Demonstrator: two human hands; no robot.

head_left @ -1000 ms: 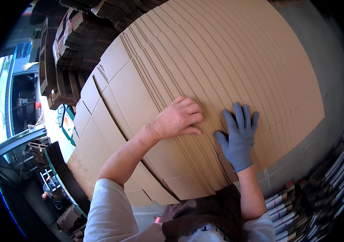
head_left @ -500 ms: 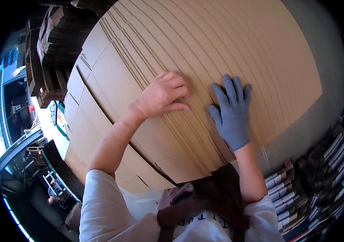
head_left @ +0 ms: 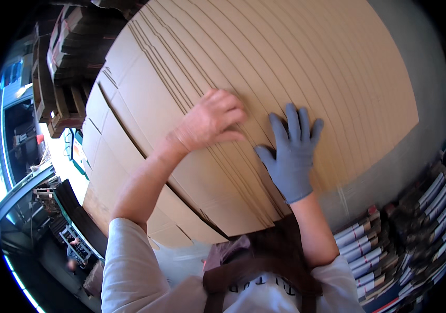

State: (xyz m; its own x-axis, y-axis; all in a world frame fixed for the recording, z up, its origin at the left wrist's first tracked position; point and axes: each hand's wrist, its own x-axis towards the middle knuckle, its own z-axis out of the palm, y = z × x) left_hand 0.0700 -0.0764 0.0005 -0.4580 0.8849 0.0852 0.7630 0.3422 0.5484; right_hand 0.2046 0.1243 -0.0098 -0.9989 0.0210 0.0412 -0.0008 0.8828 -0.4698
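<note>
Overlapping flat cardboard sheets [head_left: 338, 73] fan out in front of me, their edges forming many close parallel lines. My left hand [head_left: 213, 119] is bare and rests over the middle of the fan. Its fingers are half curled, with the thumb apart from them and nothing visible in the gap; the fingertips are partly hidden against the cardboard. To its right, my right hand [head_left: 292, 159] wears a grey glove and lies on the sheets, fingers spread. At the left, slots and crease lines cross the nearer cardboard [head_left: 129, 120].
Wooden pallets [head_left: 58, 104] with stacked bundles stand at the far left. Several stacks of folded board [head_left: 369, 250] fill the lower right. Grey surface [head_left: 416, 68] borders the fan on the right. Another person [head_left: 72, 255] is small and blurred at the lower left.
My gloved right hand has slid a little left and toward me across the cardboard. My left hand stays in nearly the same place.
</note>
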